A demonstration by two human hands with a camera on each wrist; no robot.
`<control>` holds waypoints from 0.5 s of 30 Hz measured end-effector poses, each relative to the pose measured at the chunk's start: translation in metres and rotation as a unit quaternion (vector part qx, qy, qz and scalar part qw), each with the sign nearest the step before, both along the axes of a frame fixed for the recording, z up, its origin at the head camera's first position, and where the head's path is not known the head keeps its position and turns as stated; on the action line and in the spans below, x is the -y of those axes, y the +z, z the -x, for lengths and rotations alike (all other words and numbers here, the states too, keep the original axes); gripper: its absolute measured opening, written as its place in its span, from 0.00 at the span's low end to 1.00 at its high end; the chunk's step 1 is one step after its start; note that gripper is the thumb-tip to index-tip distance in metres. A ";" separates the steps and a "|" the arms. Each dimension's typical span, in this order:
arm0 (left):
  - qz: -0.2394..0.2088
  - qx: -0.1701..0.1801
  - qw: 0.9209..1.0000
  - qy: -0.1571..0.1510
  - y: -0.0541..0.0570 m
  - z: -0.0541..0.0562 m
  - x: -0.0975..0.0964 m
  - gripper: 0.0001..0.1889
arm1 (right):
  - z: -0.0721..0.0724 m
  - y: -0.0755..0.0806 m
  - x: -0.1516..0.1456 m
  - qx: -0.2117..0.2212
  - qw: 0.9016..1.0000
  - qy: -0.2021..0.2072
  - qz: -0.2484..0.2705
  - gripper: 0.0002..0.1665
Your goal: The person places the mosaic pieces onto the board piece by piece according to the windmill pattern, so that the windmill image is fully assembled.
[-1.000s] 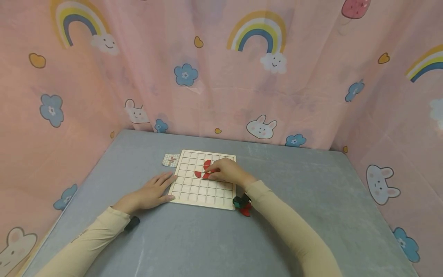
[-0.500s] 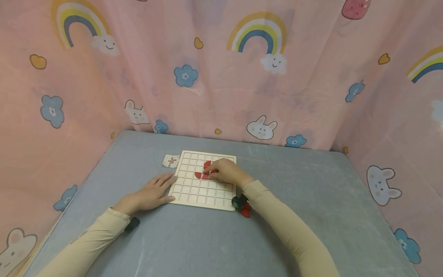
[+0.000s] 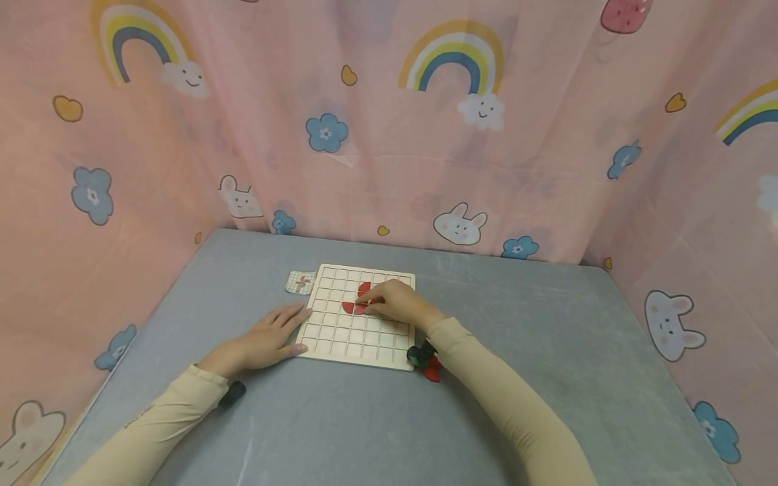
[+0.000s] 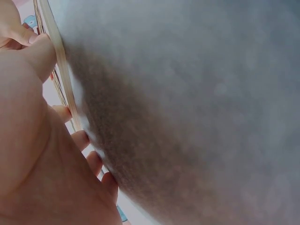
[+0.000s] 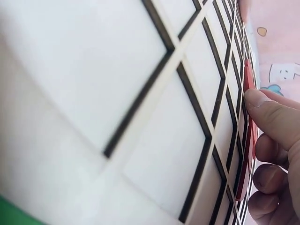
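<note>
Several flat red pieces [image 3: 348,308] lie grouped on the square pale board [image 3: 328,331], just beyond its middle and partly hidden by fingers. Rounded edges show on the piece at the left of the group and on the one at its far side. Dark grooves mark the board off in a grid of square cells.

The right hand [image 3: 398,300] reaches over the board from the right, thumb and forefinger brought close together to pinch at one of the red pieces. In the right wrist view the thumb tip lies against red, and the other fingers are curled beneath.

The left hand [image 3: 267,337] lies palm down at the board's left side, fingers straight and a little spread. It grasps nothing; its thumb touches the board near the near left corner, and a fingertip meets the left edge farther up.

Left of the board's far left corner, just beside it, is a small card [image 3: 300,282] printed with a grid and pinwheel figure. At the near right corner sits a loose red piece [image 3: 432,371], beside something dark green [image 3: 417,357]. All rest on a grey table [image 3: 340,425], before a pink curtain [image 3: 389,169] with rainbows, rabbits and flowers.
</note>
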State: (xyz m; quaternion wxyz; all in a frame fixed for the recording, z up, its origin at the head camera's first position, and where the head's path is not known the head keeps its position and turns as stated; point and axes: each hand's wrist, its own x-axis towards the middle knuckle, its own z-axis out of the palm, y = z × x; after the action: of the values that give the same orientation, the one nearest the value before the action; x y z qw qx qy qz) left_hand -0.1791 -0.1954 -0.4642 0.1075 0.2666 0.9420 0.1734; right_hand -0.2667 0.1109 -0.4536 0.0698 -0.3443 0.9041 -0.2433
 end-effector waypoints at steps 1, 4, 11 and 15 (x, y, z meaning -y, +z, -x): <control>-0.002 -0.003 1.000 -0.002 -0.001 0.000 0.000 0.39 | 0.000 -0.001 0.000 0.006 1.000 -0.002 0.005 0.16; -0.008 -0.009 1.000 -0.006 -0.004 0.001 0.001 0.39 | 0.000 -0.002 -0.001 0.018 1.000 -0.006 0.017 0.16; -0.008 -0.011 1.000 -0.007 -0.005 0.002 0.002 0.40 | 0.002 -0.003 0.000 0.035 0.999 -0.016 0.016 0.16; 0.001 -0.004 1.000 -0.002 -0.001 0.001 0.000 0.39 | 0.002 -0.003 0.001 0.048 0.999 -0.018 0.018 0.16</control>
State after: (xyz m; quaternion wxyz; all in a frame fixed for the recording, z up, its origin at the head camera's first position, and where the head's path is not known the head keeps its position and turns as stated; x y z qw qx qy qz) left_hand -0.1798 -0.1955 -0.4656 0.1039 0.2688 0.9421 0.1713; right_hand -0.2687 0.1101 -0.4563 0.1028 -0.3171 0.9012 -0.2769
